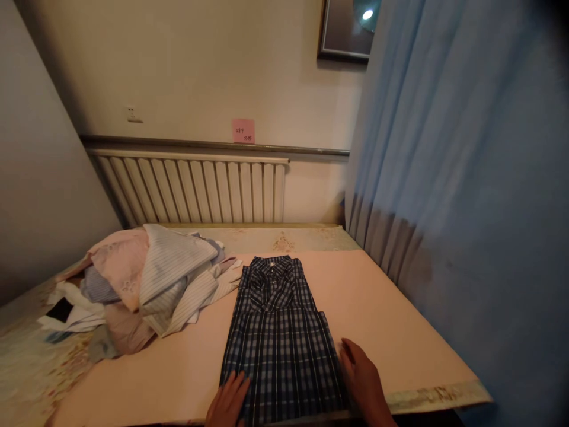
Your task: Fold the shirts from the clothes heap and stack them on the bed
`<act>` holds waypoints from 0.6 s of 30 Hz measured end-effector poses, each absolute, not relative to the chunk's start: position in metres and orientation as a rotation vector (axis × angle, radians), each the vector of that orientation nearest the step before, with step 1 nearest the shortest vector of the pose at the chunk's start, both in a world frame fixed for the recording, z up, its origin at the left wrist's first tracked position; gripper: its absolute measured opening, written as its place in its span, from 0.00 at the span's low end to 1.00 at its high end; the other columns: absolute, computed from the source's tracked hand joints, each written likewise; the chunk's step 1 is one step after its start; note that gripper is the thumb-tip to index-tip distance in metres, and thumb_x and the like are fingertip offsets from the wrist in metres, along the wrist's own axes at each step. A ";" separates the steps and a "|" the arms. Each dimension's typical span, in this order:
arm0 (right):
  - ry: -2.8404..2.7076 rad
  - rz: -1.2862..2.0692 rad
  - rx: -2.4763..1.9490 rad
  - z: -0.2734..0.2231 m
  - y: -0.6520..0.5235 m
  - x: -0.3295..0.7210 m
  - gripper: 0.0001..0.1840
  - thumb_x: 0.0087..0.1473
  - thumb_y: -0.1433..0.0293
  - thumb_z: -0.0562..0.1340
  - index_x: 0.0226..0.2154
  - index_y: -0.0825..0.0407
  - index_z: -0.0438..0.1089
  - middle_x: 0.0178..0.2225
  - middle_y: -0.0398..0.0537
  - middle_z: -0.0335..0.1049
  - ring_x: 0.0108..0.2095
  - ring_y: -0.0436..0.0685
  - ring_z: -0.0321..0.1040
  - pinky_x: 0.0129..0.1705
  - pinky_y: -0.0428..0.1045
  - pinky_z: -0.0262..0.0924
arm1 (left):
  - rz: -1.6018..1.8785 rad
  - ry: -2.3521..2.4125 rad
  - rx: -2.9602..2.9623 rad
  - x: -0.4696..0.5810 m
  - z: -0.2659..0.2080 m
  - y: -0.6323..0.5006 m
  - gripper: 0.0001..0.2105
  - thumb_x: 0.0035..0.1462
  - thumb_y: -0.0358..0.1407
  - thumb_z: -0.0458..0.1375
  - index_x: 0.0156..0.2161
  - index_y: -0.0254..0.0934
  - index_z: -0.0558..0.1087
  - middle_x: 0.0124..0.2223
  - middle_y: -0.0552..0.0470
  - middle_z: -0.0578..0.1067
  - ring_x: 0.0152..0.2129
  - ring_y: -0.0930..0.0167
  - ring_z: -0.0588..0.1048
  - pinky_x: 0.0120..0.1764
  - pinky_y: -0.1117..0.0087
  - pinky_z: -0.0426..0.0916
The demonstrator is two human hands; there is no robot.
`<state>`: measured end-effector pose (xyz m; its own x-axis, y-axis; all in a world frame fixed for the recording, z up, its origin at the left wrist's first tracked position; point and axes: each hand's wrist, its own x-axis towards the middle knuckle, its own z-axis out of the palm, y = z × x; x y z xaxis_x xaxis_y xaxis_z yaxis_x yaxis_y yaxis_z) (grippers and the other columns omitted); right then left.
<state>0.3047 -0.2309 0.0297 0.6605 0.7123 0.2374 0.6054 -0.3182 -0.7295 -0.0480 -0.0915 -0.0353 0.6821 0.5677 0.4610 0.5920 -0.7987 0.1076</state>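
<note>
A dark blue and white plaid shirt (278,341) lies folded into a long narrow shape on the pink cloth, its collar at the far end and its hem toward me. Flat on the shirt's near left edge rests my left hand (229,400), fingers stretched out. My right hand (362,379) is beside the near right edge, thumb and fingers a little apart, and no cloth shows in it. Whether its fingertips touch the shirt I cannot tell.
To the left lies a loose heap of clothes (164,284), pink, striped and white. The pink cloth (377,308) covers much of the flowered table top (26,350). A radiator (200,190) stands behind, and a blue curtain (444,178) hangs along the right side.
</note>
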 end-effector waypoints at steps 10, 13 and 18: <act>-1.752 -0.020 -2.007 0.034 -0.136 0.274 0.27 0.56 0.68 0.57 0.59 0.55 0.63 0.63 0.54 0.57 0.65 0.63 0.49 0.65 0.61 0.46 | -0.791 -1.143 -2.753 0.036 -0.002 -0.053 0.23 0.61 0.32 0.47 0.61 0.40 0.63 0.63 0.46 0.65 0.62 0.62 0.61 0.58 0.53 0.63; -1.767 0.016 -2.066 0.026 -0.132 0.275 0.28 0.57 0.65 0.58 0.59 0.52 0.62 0.64 0.52 0.55 0.65 0.63 0.47 0.66 0.62 0.41 | -0.693 -1.186 -2.723 0.042 -0.001 -0.037 0.23 0.62 0.34 0.47 0.61 0.37 0.63 0.64 0.45 0.64 0.62 0.61 0.60 0.58 0.52 0.61; -1.779 0.046 -2.114 0.021 -0.134 0.278 0.29 0.56 0.65 0.57 0.61 0.51 0.60 0.65 0.50 0.52 0.66 0.65 0.45 0.66 0.64 0.38 | -0.630 -1.218 -2.662 0.043 -0.004 -0.023 0.23 0.63 0.37 0.47 0.62 0.39 0.62 0.65 0.47 0.63 0.62 0.60 0.59 0.59 0.51 0.60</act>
